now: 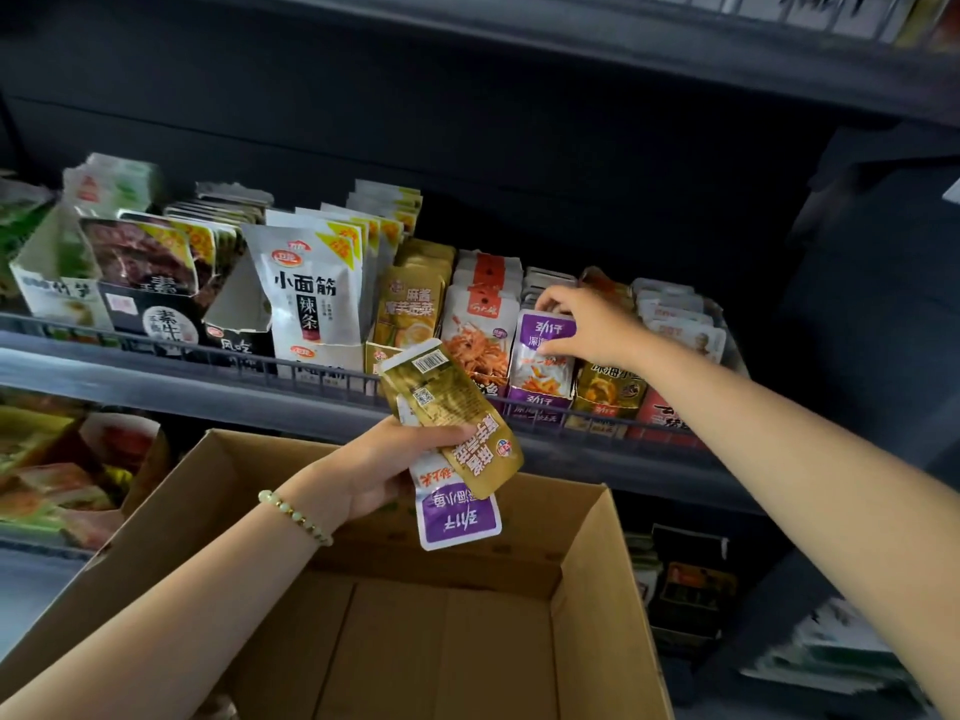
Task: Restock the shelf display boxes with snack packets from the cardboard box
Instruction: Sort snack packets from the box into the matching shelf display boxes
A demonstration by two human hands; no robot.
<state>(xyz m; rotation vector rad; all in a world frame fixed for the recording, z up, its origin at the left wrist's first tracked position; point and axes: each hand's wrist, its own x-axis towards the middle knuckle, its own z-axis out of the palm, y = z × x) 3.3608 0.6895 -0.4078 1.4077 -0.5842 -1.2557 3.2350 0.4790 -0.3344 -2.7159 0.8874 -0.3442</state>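
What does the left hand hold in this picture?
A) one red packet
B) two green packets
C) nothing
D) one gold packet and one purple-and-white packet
D: the left hand grips a gold packet with a purple-and-white packet under it, above the cardboard box; the right hand pinches a purple packet in the display box.

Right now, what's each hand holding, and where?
Left hand grips a gold packet mid-body and a purple packet by one end; right hand pinches a shelf packet by its top.
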